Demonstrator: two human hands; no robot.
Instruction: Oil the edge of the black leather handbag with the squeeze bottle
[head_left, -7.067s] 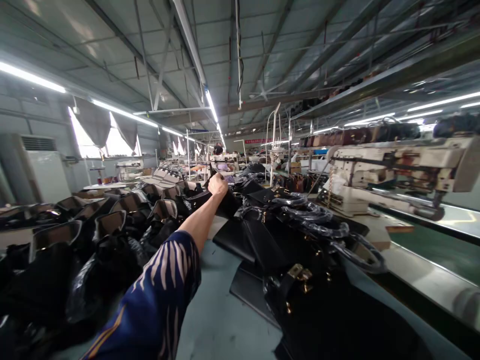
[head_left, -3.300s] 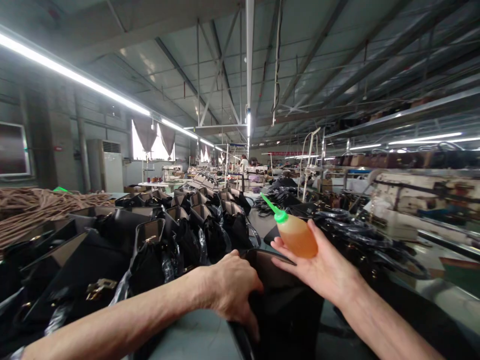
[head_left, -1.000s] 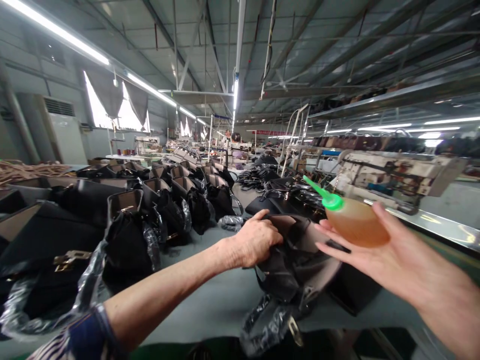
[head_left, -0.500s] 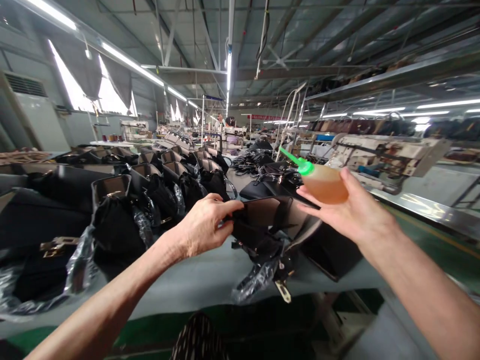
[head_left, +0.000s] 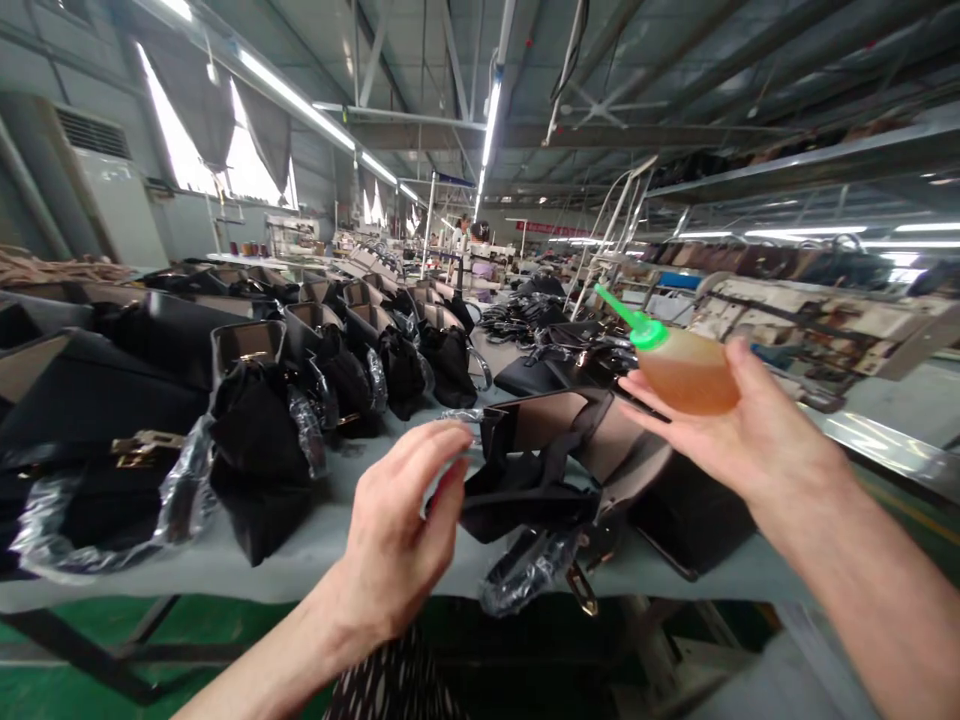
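Observation:
A soft squeeze bottle (head_left: 688,372) with a green spout cap and amber liquid rests tilted in my right hand (head_left: 720,430), held between the thumb and the outstretched fingers. My left hand (head_left: 405,520) is curled at the left edge of a black handbag (head_left: 532,500), thumb and fingertips close together on its dark material; the exact contact is partly hidden. The handbag stands with its mouth gaping, showing a beige-brown lining. Its handle (head_left: 529,580) is wrapped in clear plastic and hangs at the front beside a gold-coloured metal clasp (head_left: 581,590).
Rows of similar black bags (head_left: 259,450) fill the left of the grey table (head_left: 337,545). More dark bags and straps (head_left: 536,310) lie beyond. A sewing machine (head_left: 832,310) stands at the right. An overhead shelf (head_left: 817,160) runs above it. Another person (head_left: 459,232) is far back.
My left hand has come down and nearer to me. The handbag's front panel sags lower, so more lining shows. The whole view has shifted; the bottle stays in my right hand.

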